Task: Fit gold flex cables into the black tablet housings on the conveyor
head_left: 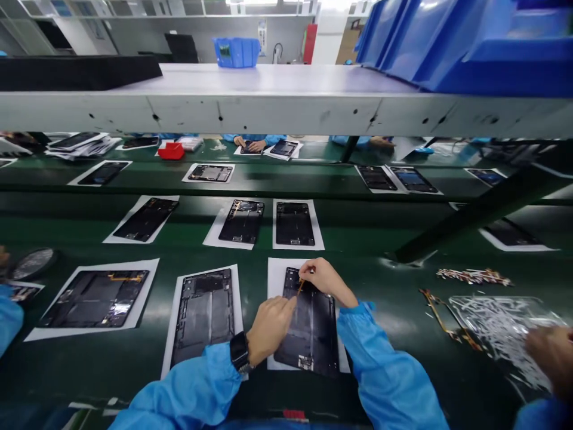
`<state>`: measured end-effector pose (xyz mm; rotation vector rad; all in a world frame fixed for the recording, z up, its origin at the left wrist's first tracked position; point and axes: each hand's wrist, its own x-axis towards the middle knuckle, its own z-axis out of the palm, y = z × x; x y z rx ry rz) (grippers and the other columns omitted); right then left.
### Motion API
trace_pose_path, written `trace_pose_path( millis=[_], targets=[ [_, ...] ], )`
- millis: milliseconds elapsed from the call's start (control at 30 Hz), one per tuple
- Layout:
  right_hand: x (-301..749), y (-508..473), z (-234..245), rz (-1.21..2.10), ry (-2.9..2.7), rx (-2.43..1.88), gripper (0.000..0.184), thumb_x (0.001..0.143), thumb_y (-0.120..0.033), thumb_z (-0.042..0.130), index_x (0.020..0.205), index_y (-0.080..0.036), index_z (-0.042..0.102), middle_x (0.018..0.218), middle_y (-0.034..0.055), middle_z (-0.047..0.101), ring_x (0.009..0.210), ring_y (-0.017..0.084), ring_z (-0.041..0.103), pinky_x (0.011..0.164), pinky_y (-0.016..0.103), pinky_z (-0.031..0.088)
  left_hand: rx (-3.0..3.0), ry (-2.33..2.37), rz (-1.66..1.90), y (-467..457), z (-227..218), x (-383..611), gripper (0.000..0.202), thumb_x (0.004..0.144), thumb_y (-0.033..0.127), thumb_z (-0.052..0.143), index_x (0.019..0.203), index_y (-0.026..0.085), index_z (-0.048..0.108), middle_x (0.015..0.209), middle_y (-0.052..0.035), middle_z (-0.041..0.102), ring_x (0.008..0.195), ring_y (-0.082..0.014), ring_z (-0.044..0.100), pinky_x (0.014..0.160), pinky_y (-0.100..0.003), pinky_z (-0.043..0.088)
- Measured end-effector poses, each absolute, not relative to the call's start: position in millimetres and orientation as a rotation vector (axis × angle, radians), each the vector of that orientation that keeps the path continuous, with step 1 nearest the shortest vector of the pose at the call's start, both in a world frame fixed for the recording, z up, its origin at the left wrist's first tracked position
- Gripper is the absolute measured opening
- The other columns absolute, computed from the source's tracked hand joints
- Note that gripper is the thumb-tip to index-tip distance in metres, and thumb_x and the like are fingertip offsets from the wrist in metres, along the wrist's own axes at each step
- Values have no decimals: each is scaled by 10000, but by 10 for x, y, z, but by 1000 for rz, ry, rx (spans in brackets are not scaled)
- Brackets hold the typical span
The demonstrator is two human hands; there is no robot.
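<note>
Glossy dark-green tabletop (389, 304) | black rectangular tablet-like shell (319, 325) lay on white paper (276, 275) | thin orange ribbon strip (300, 287) was over shell's upper half, pinched by right hand (326, 279); left hand (271, 328) curled at its lower end, hold unclear | uneven tugging could have creased it

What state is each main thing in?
Left hand: fingers curled near the orange strip, grip unclear
Right hand: fingertips pinching the orange strip
Open device: inner parts exposed, askew on its white sheet
Watch: strapped on, screen dark
White strips: loose, heaped
Small blue bin: upright on shelf
</note>
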<state>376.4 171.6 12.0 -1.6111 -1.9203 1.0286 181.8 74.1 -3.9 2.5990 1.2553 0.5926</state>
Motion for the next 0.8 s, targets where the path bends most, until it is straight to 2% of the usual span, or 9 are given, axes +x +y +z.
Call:
trace_pose_path(
  millis=[133, 333, 500, 800],
  targets=[
    [3592, 1931, -115, 1075, -1951, -1642, 63, 663, -187, 664, 669, -160, 721, 551, -24, 578, 534, 111, 490, 527, 224, 342, 2731, 1289, 565, 815, -173, 1786, 182, 957, 118, 447, 1096, 135, 564, 816, -43, 633, 734, -203, 604, 644, -322, 494],
    [3554, 2078, -214, 1092, -1950, -1717, 22, 663, -174, 688, 681, -166, 681, 567, -39, 573, 539, 105, 504, 525, 215, 344, 2740, 1267, 589, 899, -325, 1789, 117, 953, 120, 453, 963, 157, 564, 796, -25, 610, 708, -195, 595, 611, -319, 482],
    [3592, 2205, -244, 1129, -1973, -1816, 158, 610, -198, 770, 624, -169, 615, 521, -54, 536, 522, 105, 494, 504, 215, 327, 2714, 1147, 662, 942, -349, 1764, 144, 974, 140, 424, 1014, 157, 561, 823, -28, 612, 752, -194, 594, 650, -317, 495],
    [3614, 2232, -209, 1093, -2122, -1885, 203, 661, -249, 783, 634, -178, 594, 561, -51, 554, 563, 101, 519, 517, 206, 329, 2671, 1096, 687, 960, -385, 1692, 189, 979, 131, 413, 1076, 152, 574, 879, -42, 646, 810, -190, 608, 710, -316, 515]
  ],
)
